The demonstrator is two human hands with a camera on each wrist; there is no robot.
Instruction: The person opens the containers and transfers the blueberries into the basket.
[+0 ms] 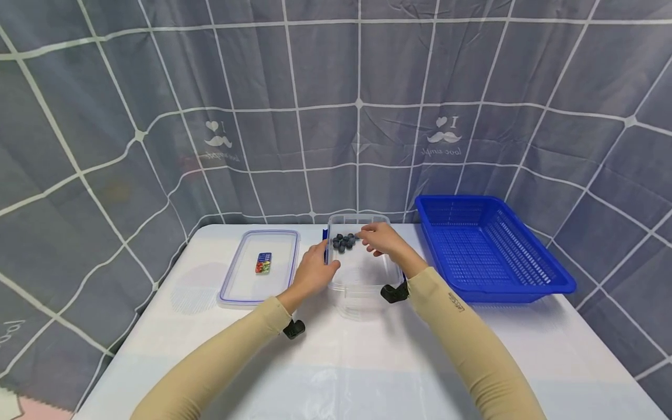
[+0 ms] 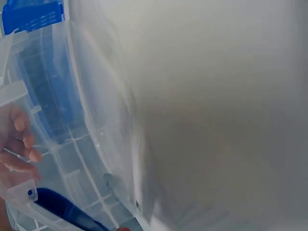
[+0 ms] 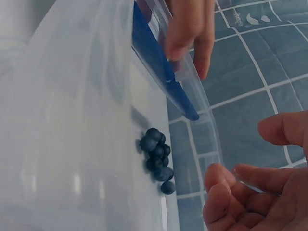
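A clear plastic food container [image 1: 367, 268] stands on the table with a small cluster of blueberries [image 1: 343, 242] in its back left part. My left hand [image 1: 313, 267] holds the container's left side, thumb over the rim and fingers along the outside by the blue latch [image 3: 154, 57]. Above the container, reaching in from the right, my right hand [image 1: 385, 239] has its fingertips close to the blueberries. The right wrist view shows that hand's thumb apart from its loosely bent fingers [image 3: 219, 192], nothing between them. The left wrist view mostly shows the cloudy container wall [image 2: 110, 96].
Left of the container lies its clear lid [image 1: 247, 280] with a blue-purple seal and a colourful label [image 1: 263, 263]. A blue perforated basket [image 1: 493, 289] stands to the right. Behind the white table [image 1: 336, 361] hangs a grey checked curtain [image 1: 331, 140].
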